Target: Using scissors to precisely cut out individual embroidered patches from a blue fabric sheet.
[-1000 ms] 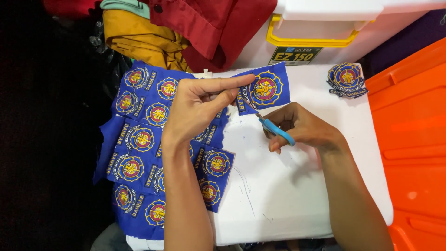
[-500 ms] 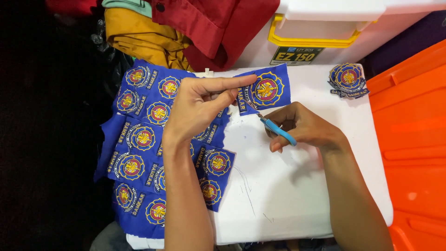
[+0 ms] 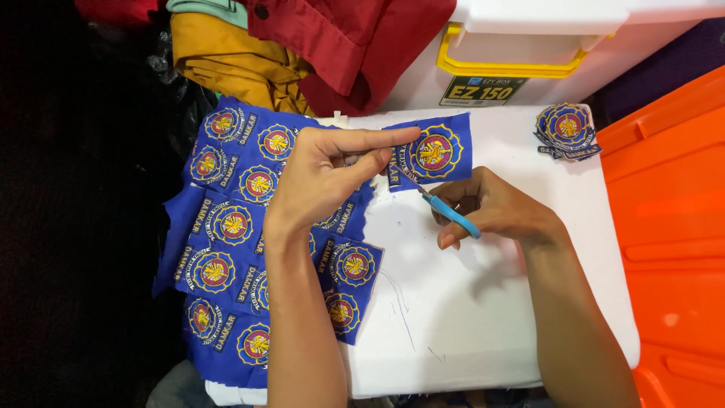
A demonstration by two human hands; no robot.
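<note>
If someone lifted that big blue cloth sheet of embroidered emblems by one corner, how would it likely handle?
Probably floppy: the blue cloth sheet drapes over the white table's left edge and lies in folds. Likely light, since the left hand holds up a section with fingertips alone while the right hand works the scissors. The stitched emblems may stiffen it in patches.
</note>
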